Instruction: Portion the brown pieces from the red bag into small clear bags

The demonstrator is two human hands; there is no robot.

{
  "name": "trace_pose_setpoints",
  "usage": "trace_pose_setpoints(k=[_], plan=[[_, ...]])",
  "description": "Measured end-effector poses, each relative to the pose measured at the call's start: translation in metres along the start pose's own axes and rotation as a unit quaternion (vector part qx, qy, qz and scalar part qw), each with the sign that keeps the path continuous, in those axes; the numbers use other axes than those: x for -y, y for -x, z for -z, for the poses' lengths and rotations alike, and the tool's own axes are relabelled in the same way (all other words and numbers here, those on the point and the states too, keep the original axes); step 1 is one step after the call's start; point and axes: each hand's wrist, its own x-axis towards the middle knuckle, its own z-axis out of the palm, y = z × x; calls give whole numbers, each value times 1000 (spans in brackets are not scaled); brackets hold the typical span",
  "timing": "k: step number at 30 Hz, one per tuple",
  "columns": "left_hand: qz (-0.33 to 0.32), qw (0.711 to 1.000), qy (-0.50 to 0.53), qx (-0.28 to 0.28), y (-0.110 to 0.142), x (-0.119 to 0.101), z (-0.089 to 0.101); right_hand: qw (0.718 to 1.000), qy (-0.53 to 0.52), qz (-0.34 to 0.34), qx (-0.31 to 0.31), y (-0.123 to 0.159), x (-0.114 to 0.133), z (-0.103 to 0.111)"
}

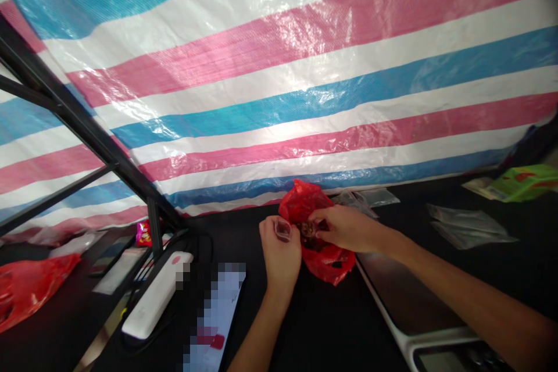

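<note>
A red plastic bag (pixel 329 264) lies open on the black table, with small brownish pieces (pixel 307 229) showing in its mouth. My left hand (pixel 281 253) is at the bag's left side, closed around a small clear plastic bag (pixel 283 228) whose mouth faces up. Over the opening of the red bag, my right hand (pixel 342 226) has its fingers pinched together among the brownish pieces. Whatever is between those fingertips is too small to make out.
A scale (pixel 407 308) with a flat tray lies under my right forearm. Clear bags (pixel 468 226) and a green packet (pixel 523 182) are at right. At left are a phone (pixel 226 302), white power strip (pixel 157 296), black frame (pixel 100 133) and another red bag (pixel 37 285). Striped sheeting (pixel 305 93) hangs behind.
</note>
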Motion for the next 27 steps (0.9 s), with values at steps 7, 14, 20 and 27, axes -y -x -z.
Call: trace_pose_setpoints(k=[7, 14, 20, 27], plan=[[-38, 994, -55, 83, 4, 3, 2, 990, -135, 37, -17, 3, 14, 31], [-45, 986, -53, 153, 10, 7, -2, 995, 13, 86, -38, 11, 35, 25], [-59, 983, -75, 155, 11, 4, 0, 991, 5, 128, -26, 14, 42, 19], [-59, 983, -85, 155, 13, -1, 1, 992, -4, 126, -30, 13, 44, 23]])
